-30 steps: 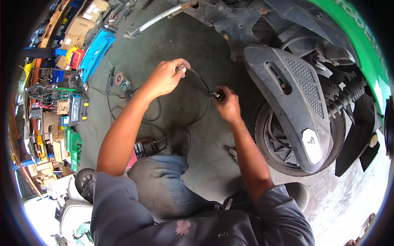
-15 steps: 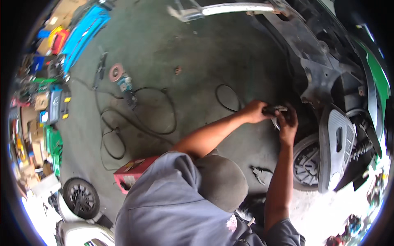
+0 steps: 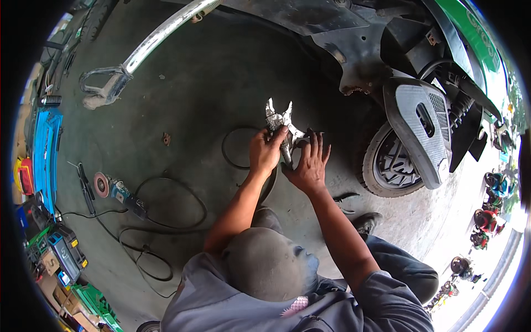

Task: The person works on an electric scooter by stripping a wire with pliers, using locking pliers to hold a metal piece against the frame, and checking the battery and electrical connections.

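Note:
A pair of worn locking pliers [image 3: 286, 118] is held up over the floor, jaws apart and pointing away from me. My left hand [image 3: 265, 154] wraps round its handle, thumb on top. My right hand [image 3: 311, 166] is beside the handles with its fingers stretched out; its thumb is near the handle's lower end, and the fingertips are by the tip of the silver lever. Whether that hand presses on the lever, I cannot tell. Another dark pair of pliers [image 3: 345, 198] lies on the floor near my shoe.
At right stands a motor scooter with a wheel [image 3: 390, 163], a grey slotted cover [image 3: 420, 130] and a dark frame [image 3: 354, 52]. A silver bar [image 3: 160, 39] reaches in at upper left. An angle grinder [image 3: 124, 198] and its looped cord [image 3: 206, 207] lie on the floor at left.
The view has swung round, shifting the scooter and grinder in it. Both hands have come away from the scooter with the pliers, and the right hand's fingers have straightened.

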### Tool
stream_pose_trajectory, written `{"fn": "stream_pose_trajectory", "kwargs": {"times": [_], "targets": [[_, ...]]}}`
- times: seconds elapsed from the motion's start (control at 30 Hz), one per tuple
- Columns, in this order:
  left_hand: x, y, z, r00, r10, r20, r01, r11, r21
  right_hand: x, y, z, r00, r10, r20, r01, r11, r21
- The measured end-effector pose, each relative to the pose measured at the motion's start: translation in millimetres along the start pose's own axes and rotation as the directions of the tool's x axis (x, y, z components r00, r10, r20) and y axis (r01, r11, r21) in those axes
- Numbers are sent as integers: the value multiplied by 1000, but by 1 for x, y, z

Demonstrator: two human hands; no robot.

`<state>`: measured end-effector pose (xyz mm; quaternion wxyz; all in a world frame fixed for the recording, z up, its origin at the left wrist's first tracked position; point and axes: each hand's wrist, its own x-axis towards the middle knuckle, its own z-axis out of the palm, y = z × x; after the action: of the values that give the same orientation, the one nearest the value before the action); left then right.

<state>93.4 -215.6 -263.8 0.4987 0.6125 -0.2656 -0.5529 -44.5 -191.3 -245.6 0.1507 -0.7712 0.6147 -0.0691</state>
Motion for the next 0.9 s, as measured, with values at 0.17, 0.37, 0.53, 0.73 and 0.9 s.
{"fn": "stream_pose_trajectory", "kwargs": {"times": [0.17,0.37,0.53,0.73,0.9], "targets": [[-12,43,-2,969,216,118,-246,883,400,14,3,-12,989,-93,-112,100,993,57],[12,85,-9,866,478,147,-491,868,70,14,-9,-34,968,-130,-216,205,903,378],[30,94,-7,805,284,521,-182,954,-238,16,-17,-46,973,-116,-200,185,911,368],[28,49,12,977,176,124,-33,692,-721,4,-21,-57,943,-36,-330,119,965,235],[21,61,7,982,141,-126,-184,547,-817,-26,-12,-55,918,-44,-395,165,946,278]]}}
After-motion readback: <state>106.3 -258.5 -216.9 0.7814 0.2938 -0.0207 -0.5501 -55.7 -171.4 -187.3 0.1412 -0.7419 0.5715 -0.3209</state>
